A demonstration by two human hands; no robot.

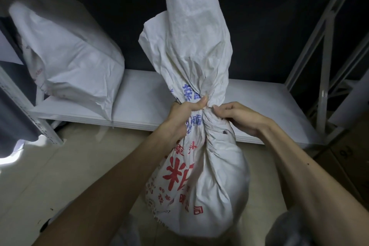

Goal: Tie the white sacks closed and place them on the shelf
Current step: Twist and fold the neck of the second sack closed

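A white woven sack (pixel 201 181) with red and blue print stands on the floor between my arms, its neck gathered and its loose top rising upright in front of the shelf. My left hand (pixel 185 113) grips the gathered neck from the left, thumb on top. My right hand (pixel 237 116) pinches the same neck from the right with curled fingers. A second white sack (pixel 73 62) lies on the low white shelf board (pixel 139 104) at the left, its mouth folded over.
The white metal shelf frame (pixel 322 78) has diagonal braces at the right and a perforated post at the left. A dark wall backs the shelf. Cardboard boxes (pixel 345 152) stand at the right. The floor is pale tile.
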